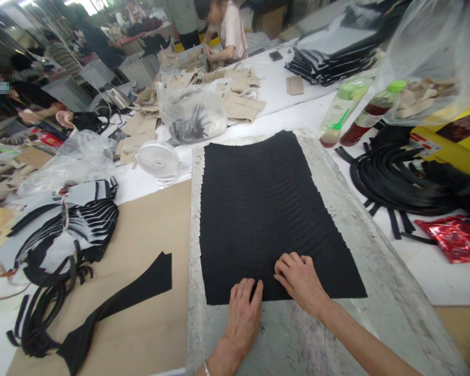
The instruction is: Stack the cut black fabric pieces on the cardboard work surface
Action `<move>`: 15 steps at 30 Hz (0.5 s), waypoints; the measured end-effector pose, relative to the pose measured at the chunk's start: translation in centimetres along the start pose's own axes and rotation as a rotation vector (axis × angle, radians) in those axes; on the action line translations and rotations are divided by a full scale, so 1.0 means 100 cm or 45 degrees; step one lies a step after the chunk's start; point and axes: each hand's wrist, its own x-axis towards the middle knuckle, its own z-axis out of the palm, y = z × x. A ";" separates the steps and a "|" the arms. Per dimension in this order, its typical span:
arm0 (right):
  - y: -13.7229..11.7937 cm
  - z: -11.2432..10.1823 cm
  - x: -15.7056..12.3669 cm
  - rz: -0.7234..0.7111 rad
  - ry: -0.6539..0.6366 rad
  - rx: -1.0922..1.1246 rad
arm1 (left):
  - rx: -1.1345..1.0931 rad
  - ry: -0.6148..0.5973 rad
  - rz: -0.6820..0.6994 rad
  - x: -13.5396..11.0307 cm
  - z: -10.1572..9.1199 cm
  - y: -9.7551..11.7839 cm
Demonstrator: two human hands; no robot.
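The black fabric stack (266,219) lies mid-frame on the grey board (329,334), long axis running away from me. My left hand (243,308) and right hand (300,279) press flat on its near edge, fingers spread, grasping nothing — bare board below.

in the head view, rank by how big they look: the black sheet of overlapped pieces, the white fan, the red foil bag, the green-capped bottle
1. black sheet of overlapped pieces
2. red foil bag
3. white fan and green-capped bottle: look alike in size, and the bottle lies farther off, so unranked.
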 end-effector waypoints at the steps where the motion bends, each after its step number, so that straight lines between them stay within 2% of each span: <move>1: 0.000 0.000 0.000 -0.001 0.002 0.003 | 0.001 0.004 -0.002 0.000 0.000 0.000; 8: 0.002 0.004 0.001 0.014 0.022 0.026 | 0.029 0.026 -0.020 -0.002 -0.002 -0.002; 15: 0.001 0.004 -0.004 0.030 0.078 0.109 | 0.062 0.027 -0.013 -0.004 0.006 -0.004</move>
